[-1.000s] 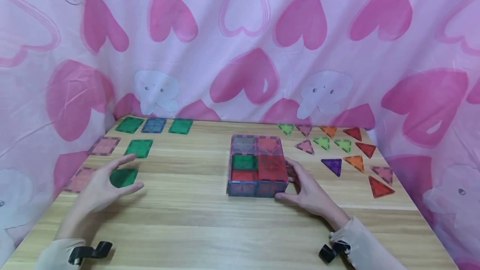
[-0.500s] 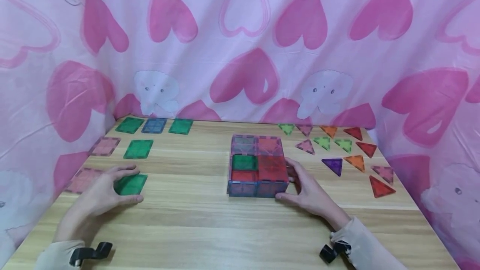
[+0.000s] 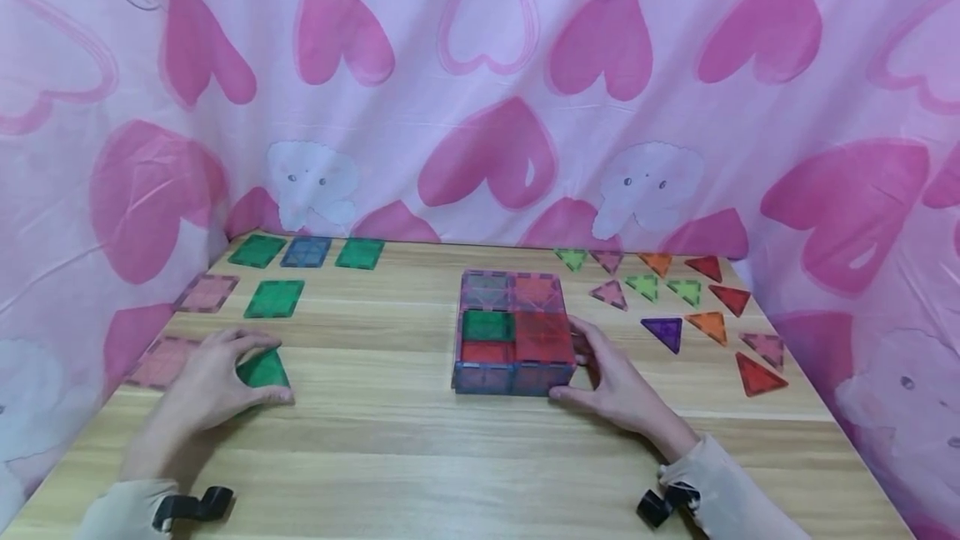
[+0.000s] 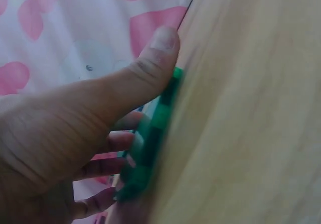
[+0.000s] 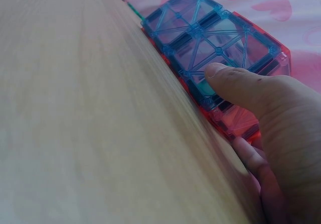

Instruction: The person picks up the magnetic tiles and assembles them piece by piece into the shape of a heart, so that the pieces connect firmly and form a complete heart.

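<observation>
My left hand (image 3: 217,377) pinches a green square magnetic tile (image 3: 264,370) between thumb and fingers, at the left of the table. In the left wrist view that green tile (image 4: 150,133) is seen nearly edge-on, tilted close over the wood. My right hand (image 3: 618,382) grips the near right corner of a low box of see-through magnetic tiles (image 3: 545,336). Its thumb lies on the blue front wall (image 5: 195,48) in the right wrist view, while the other fingers go round the right side. Green and red show inside the front left cell.
Left of the box lie loose square tiles: green (image 3: 275,298), blue (image 3: 306,252) and pink (image 3: 207,293). Several triangle tiles in purple (image 3: 663,333), orange (image 3: 708,327), red (image 3: 759,374), lime and pink spread over the right side. A heart-print curtain (image 3: 480,148) hangs behind the table.
My left hand has come down on the green tile, drawn it slightly right and tilted it up off its flat lie. The right hand and the box have stayed put.
</observation>
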The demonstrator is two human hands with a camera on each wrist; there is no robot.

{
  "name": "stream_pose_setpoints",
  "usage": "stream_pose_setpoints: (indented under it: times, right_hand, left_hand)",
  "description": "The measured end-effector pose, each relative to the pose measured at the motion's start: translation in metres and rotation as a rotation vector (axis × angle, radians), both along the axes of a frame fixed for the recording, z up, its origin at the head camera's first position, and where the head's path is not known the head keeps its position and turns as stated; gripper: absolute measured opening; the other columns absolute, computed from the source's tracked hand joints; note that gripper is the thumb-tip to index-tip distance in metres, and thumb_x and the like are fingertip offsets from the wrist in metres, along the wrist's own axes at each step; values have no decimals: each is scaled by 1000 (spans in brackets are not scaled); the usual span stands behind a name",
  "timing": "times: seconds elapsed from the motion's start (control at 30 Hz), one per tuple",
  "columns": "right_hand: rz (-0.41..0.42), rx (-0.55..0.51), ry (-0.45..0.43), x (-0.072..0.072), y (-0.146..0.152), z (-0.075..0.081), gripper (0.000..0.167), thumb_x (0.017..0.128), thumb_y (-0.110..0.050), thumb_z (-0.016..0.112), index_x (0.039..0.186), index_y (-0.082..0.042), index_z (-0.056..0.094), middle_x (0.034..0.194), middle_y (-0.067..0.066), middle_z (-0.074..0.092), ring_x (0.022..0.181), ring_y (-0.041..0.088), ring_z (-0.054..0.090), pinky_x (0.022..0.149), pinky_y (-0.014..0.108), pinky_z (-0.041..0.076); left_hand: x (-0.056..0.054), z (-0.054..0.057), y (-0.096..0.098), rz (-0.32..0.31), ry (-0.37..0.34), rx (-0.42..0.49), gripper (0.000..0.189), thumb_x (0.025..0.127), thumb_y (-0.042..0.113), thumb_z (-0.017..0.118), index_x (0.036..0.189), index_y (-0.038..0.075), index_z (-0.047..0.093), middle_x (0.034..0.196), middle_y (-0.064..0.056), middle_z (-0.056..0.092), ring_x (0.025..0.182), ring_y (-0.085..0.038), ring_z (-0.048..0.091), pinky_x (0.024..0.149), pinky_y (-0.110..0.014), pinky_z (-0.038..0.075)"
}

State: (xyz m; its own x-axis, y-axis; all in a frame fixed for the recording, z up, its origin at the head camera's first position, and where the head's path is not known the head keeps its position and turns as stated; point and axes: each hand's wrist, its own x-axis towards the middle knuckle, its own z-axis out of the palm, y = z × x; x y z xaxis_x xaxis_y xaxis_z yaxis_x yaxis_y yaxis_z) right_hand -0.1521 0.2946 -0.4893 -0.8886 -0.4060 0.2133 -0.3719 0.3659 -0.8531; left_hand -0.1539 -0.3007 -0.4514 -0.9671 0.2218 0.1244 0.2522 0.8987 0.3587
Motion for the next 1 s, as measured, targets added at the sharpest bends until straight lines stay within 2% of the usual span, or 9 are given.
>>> stream_pose_setpoints:
  times: [0.17,0.3,0.43,0.57,0.7,0.8,0.87,1.0]
  right_hand:
    - [4,-4,-7,1,-4,2,108,90,-24,97,174,-33,29,159,0,60,138,20,66,115,21,49]
    - [0,-5,-9,1,-2,2,108,91,-24,97,174,-33,29,159,0,60,137,19,66,115,21,49]
    - [7,-8,-1,0,0,0,107,91,-23,96,175,-32,29,159,2,59,137,20,66,115,20,49]
    - [7,-11,3,0,0,0,108,91,-23,96,175,-30,29,159,5,59,137,21,66,114,19,49]
    - [3,-5,6,0,-1,0,108,91,-25,96,175,-28,29,159,7,59,137,22,67,114,19,49]
    - [7,1,4,0,-1,0,107,92,-26,96,175,-28,28,159,7,59,137,22,66,114,19,49]
    - [8,3,5,0,-1,0,107,92,-25,96,175,-29,29,159,6,59,137,22,66,114,19,49]
    - [3,12,22,0,0,-1,106,92,-25,96,175,-30,29,159,4,60,137,20,66,114,18,49]
  left_hand:
    - [6,9,-10,24,-75,-19,111,65,67,102,146,-2,68,144,-38,59,128,-60,54,98,-80,48]
    - [6,13,-10,46,-99,-5,100,70,61,103,140,-4,71,134,-34,69,118,-51,66,95,-70,54]
    - [4,11,0,17,-66,20,93,73,59,102,137,-2,73,129,-28,74,113,-43,70,93,-63,57]
    - [2,11,18,-39,22,65,86,75,64,99,140,13,75,130,-14,76,110,-31,70,88,-50,58]
    - [-2,21,41,-104,96,154,73,81,57,98,143,26,75,128,-1,75,109,-23,67,88,-46,56]
    - [-8,36,67,-165,129,242,69,82,45,101,143,24,75,129,1,75,110,-23,66,92,-52,56]
    - [-13,46,90,-218,142,292,71,80,41,103,143,22,75,133,2,76,111,-21,67,92,-52,57]
    - [-24,62,148,-340,132,373,72,78,43,104,140,22,75,135,7,77,115,-16,68,95,-49,61]
